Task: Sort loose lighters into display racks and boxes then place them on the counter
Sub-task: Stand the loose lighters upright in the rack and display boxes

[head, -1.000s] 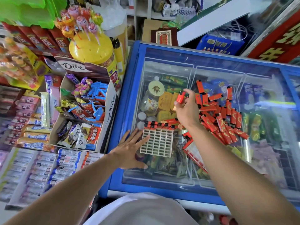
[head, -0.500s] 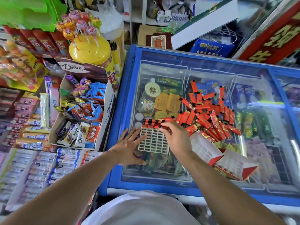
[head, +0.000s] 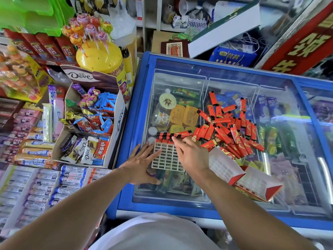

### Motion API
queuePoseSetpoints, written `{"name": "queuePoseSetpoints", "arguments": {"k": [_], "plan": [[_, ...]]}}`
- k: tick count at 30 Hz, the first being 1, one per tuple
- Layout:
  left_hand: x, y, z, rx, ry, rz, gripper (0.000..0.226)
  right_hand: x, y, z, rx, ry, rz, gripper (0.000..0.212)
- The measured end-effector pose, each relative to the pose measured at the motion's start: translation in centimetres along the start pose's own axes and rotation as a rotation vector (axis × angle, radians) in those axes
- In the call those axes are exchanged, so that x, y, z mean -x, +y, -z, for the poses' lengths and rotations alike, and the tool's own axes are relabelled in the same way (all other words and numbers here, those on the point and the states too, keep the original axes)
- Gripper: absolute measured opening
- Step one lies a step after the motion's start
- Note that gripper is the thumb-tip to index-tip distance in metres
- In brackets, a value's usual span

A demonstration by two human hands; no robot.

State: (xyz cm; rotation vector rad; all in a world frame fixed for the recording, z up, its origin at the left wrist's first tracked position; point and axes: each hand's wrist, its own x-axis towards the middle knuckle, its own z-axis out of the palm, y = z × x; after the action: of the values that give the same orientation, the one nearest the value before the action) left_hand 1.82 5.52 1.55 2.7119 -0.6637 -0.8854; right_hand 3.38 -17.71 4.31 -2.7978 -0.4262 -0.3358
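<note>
A white grid rack (head: 167,159) lies flat on the glass lid of a blue freezer (head: 142,105). A row of red lighters (head: 163,137) stands in its far row. My left hand (head: 142,165) rests flat beside the rack, fingers spread and touching its left edge. My right hand (head: 191,156) reaches over the rack's far right part, its fingertips pinching a red lighter (head: 177,137) at the end of that row. A pile of several loose red lighters (head: 234,130) lies on the glass to the right.
Open red-and-white cartons (head: 252,183) lie on the glass near my right forearm. Left of the freezer stand a Dove candy box (head: 119,123), a yellow lollipop jar (head: 99,58) and shelves of snack bars (head: 36,186).
My right hand carried a red lighter from the pile down and left to the rack's far row. The left hand stayed beside the rack.
</note>
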Motion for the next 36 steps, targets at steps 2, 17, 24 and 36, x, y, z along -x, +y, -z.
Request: {"name": "queuePoseSetpoints", "arguments": {"k": [2,17,24,36], "plan": [[-0.1,-0.1,-0.1,0.001,0.001,-0.003,0.122,-0.2,-0.1,0.4,-0.047,0.045,0.001,0.027],[-0.2,-0.1,-0.1,0.024,-0.004,0.004,0.12,-9.9,6.5,0.2,0.174,-0.707,-0.194,0.046],[-0.3,0.0,-0.2,0.018,0.005,0.006,0.12,-8.6,5.8,1.5,-0.246,-0.438,-0.441,0.015],[-0.3,-0.2,-0.6,-0.006,0.014,0.003,0.115,-0.9,2.4,6.2,-0.393,-0.231,-0.256,0.031]]}}
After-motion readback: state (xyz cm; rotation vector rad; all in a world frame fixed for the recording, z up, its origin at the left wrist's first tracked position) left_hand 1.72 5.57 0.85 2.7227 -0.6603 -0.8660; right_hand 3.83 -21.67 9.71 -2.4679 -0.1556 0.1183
